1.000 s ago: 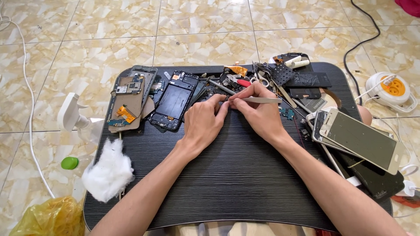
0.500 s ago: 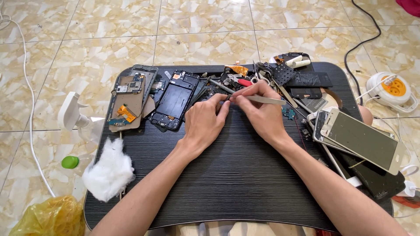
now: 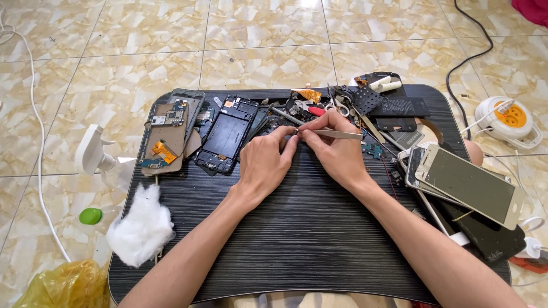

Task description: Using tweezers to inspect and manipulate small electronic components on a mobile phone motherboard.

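Observation:
My left hand (image 3: 265, 162) rests on the black ribbed lap table (image 3: 297, 239), fingers curled over a small part that is hidden under the fingertips. My right hand (image 3: 334, 148) grips metal tweezers (image 3: 337, 134), their tips meeting the left fingertips at the table's middle back. An opened black phone frame (image 3: 225, 134) lies just left of the hands. A phone back with a circuit board (image 3: 168, 131) lies further left.
A stack of phones with a white one on top (image 3: 468, 185) fills the right side. Loose tools, scissors and parts (image 3: 354, 102) crowd the back edge. A cotton wad (image 3: 140, 228) sits front left. On the floor are a yellow bag (image 3: 63, 285), a green cap (image 3: 90, 215) and an extension reel (image 3: 508, 120).
Both hands have stayed in place; the tweezers have tilted slightly and the fingertips have shifted a little around the small part.

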